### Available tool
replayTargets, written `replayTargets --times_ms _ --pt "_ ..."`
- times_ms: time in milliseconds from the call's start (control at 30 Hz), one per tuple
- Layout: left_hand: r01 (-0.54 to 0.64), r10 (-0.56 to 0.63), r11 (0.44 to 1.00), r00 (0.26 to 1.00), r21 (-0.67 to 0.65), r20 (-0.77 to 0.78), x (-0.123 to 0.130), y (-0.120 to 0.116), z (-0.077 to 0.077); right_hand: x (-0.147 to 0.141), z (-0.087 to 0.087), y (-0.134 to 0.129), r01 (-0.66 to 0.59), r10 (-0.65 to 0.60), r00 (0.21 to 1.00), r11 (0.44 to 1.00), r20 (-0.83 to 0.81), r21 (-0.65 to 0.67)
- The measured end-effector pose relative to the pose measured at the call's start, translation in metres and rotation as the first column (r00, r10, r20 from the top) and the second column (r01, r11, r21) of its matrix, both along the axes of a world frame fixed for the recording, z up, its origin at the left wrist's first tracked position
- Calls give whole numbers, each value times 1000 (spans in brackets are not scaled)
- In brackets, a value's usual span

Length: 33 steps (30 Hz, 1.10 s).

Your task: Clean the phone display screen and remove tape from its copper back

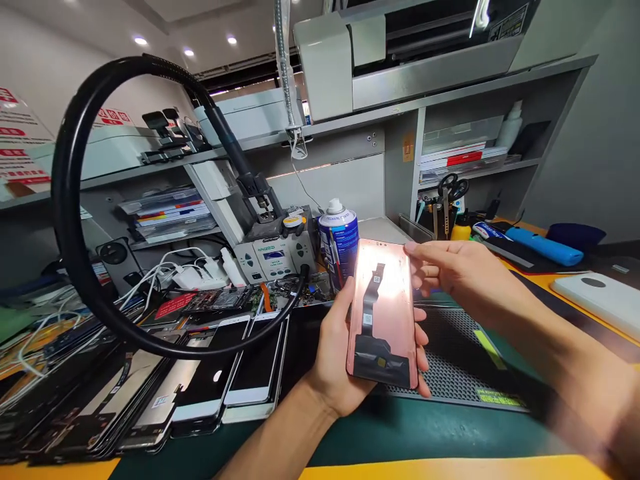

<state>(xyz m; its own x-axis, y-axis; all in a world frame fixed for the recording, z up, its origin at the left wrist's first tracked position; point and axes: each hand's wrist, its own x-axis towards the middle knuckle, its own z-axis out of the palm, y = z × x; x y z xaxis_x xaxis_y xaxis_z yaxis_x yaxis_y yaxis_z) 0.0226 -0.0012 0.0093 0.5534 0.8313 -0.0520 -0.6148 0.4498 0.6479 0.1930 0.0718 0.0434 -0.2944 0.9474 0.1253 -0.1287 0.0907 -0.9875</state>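
Note:
A pink, copper-toned phone panel (pixel 393 300) shows its inner side, with a dark flex ribbon down the middle and a black patch along the bottom. My left hand (pixel 335 353) holds it from below, the thumb on its left edge and the fingers wrapped round behind to the right edge. My right hand (pixel 450 267) pinches the top right corner between thumb and fingers. The panel is tilted up over a black perforated mat (pixel 450 360) on the green work surface.
Several phones and screens (pixel 200 393) lie in rows at the left. A thick black hose (pixel 67 193) loops above them from a hot-air station (pixel 270 257). A blue spray can (pixel 340 233) stands behind the panel. At the right are scissors (pixel 447 200) and a white phone-like object (pixel 597 297).

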Motion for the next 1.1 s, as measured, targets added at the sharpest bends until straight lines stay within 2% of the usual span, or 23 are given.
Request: replayTargets --times_ms 200,567,800,1100 --pt "7 -9 999 999 37 42 0 1 -3 -1 -1 -1 -16 18 999 999 -51 27" --pt "20 -20 1000 1000 -9 -5 2 -2 0 0 6 -11 -13 26 988 996 -150 85" --pt "77 -77 997 994 2 82 -1 -1 -5 1 9 -13 -28 48 981 994 -187 107" --pt "46 -44 999 997 -17 62 1 -3 -2 4 8 -13 -42 62 978 994 -198 103"
